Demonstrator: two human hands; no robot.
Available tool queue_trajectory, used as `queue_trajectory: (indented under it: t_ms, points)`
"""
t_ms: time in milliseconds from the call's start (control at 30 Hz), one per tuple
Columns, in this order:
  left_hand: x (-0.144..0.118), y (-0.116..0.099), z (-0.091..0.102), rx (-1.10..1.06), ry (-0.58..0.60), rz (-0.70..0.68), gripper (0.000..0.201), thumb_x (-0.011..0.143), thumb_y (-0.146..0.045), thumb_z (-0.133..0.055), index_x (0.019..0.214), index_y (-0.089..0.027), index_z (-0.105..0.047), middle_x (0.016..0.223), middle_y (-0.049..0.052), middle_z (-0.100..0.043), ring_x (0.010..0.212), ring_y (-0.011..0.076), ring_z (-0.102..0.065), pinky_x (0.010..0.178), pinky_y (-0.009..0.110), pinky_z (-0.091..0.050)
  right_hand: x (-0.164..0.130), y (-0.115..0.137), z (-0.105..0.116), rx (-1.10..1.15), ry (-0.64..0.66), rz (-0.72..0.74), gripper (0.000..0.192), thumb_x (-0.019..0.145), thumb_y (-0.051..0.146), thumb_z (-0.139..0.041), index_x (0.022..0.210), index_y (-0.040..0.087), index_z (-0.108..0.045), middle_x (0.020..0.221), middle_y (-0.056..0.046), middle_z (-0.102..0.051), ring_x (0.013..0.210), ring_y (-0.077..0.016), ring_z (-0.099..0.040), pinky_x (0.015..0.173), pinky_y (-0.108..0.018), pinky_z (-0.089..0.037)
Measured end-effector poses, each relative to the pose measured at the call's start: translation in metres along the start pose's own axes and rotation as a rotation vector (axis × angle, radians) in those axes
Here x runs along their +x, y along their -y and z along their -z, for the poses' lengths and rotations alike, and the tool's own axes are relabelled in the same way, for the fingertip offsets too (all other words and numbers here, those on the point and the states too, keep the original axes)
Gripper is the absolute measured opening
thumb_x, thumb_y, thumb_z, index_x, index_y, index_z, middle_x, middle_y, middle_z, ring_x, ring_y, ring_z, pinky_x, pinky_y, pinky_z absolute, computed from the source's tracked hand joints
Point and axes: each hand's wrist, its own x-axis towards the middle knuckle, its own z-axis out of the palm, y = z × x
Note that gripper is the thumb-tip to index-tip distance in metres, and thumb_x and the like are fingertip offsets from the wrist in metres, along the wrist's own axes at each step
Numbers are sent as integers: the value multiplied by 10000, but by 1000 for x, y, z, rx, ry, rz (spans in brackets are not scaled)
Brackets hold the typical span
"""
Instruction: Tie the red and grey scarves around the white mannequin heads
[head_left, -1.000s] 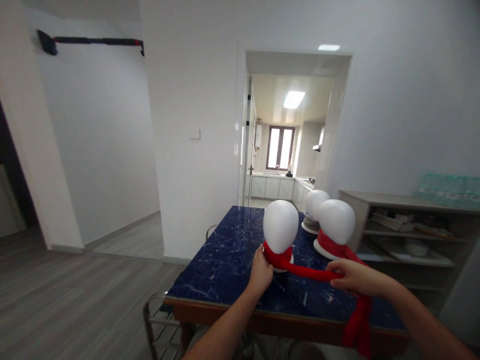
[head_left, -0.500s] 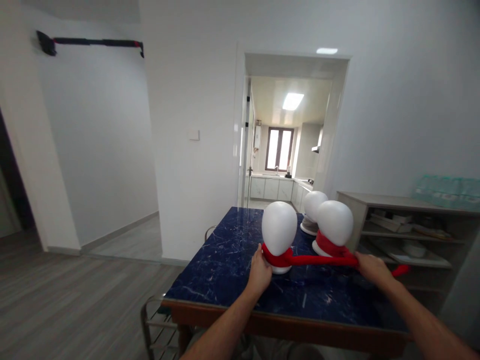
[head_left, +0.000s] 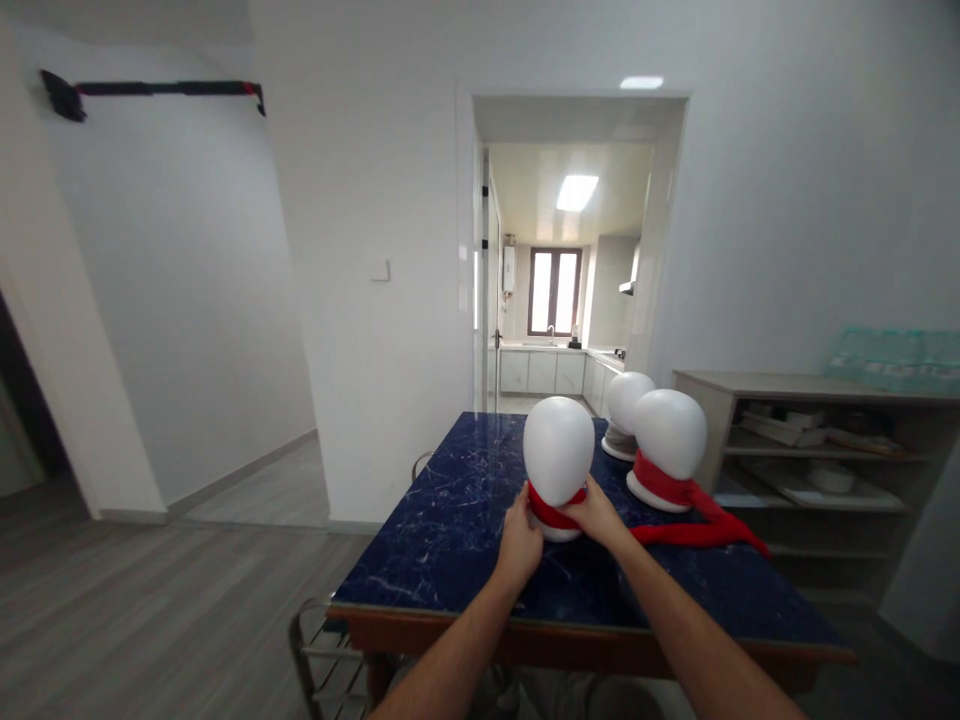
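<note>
Wound around the neck of the near white mannequin head (head_left: 559, 450): a red scarf (head_left: 551, 512). Runs crosswise as a band, long axis left to right, dipping slightly at the front. Sits beneath the tapered chin, just above the pale base (head_left: 559, 536), near the middle of the blue marbled table (head_left: 435, 520). Farther right, flat on the tabletop: loose red cloth (head_left: 686, 533), pointing rightward from behind the right forearm (head_left: 667, 600) and meeting, at a narrow angle, a strip slanting down from the red band (head_left: 660, 487) on the second head (head_left: 671, 432). Cannot tell any link to the near neck.

At the near neck's left side, the left hand (head_left: 521, 545), upright, forearm slanting up from below; touching the scarf's edge, fingers mostly hidden. Cannot tell how tightly curled. At the right side, the right hand (head_left: 604, 518), forearm angled in from lower right, thumb across the front of the band, gripping the scarf against the neck.

In look, plain bright red, soft, lightly creased.
</note>
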Motion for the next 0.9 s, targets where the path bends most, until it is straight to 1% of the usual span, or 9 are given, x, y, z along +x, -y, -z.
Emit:
queue_trajectory:
  t_ms: [133,233,333,433,567,633,700,833,900]
  points:
    - [-1,2,0,-13,17,44,901,676,38,-552,1550,-183,-564,1528,132,-624,1412,277,-589,1264,426,-362,10,-5,-20,79,-53,8,907,634,607,-898,1359,191,-546,1410,-182,-672,1297,-354,-632,1139,-506,-476]
    - [-3,-2,1,-69,41,51,964,685,29,-573,1614,-211,-476,1545,114,-613,1416,255,-586,1253,408,-377,5,0,-21,59,-88,-16,971,600,611,-919,1389,198,-535,1410,-186,-674,1302,-366,-634,1140,-517,-478]
    - [-5,-10,3,-121,85,56,978,698,25,-576,1632,-232,-441,1500,103,-653,1405,253,-595,1240,428,-395,-10,1,-8,31,-129,-13,953,612,609,-915,1381,178,-552,1407,-205,-672,1301,-378,-636,1134,-525,-488]
    - [-7,-15,5,-116,108,49,867,724,11,-559,1558,-226,-529,1385,96,-728,1335,251,-639,1216,440,-414,-33,-6,18,-8,-160,6,901,630,607,-902,1350,171,-581,1416,-212,-668,1286,-392,-640,1136,-566,-481]
    - [-6,-14,3,-133,76,99,739,740,-4,-546,1448,-209,-601,1292,106,-749,1220,235,-685,1138,414,-471,-69,-23,69,-15,-133,-18,816,686,579,-876,1335,167,-600,1398,-206,-687,1277,-390,-651,1147,-579,-474]
    - [-5,-11,2,-156,77,110,717,736,-6,-553,1418,-220,-610,1257,98,-754,1197,228,-689,1123,406,-479,-86,-32,103,-13,-127,-73,788,712,582,-854,1342,178,-607,1383,-191,-702,1279,-384,-658,1163,-576,-467]
    - [-4,-9,1,-169,89,105,696,737,-13,-561,1397,-226,-615,1233,89,-756,1187,224,-690,1116,400,-480,-100,-42,143,-36,-158,-141,820,715,599,-837,1388,199,-594,1397,-171,-700,1314,-378,-644,1199,-573,-435]
    - [-3,-6,0,-171,100,100,648,739,-27,-570,1355,-215,-628,1202,93,-754,1164,231,-692,1080,401,-499,-124,-64,230,-119,-367,-284,1048,610,661,-864,1496,206,-537,1472,-159,-654,1441,-381,-544,1284,-513,-334]
    - [-2,-7,0,-168,103,99,625,742,-28,-569,1337,-211,-632,1186,94,-754,1144,230,-694,1055,396,-511,-135,-72,268,-156,-475,-298,1085,581,695,-861,1506,230,-538,1508,-137,-630,1490,-373,-489,1309,-475,-283]
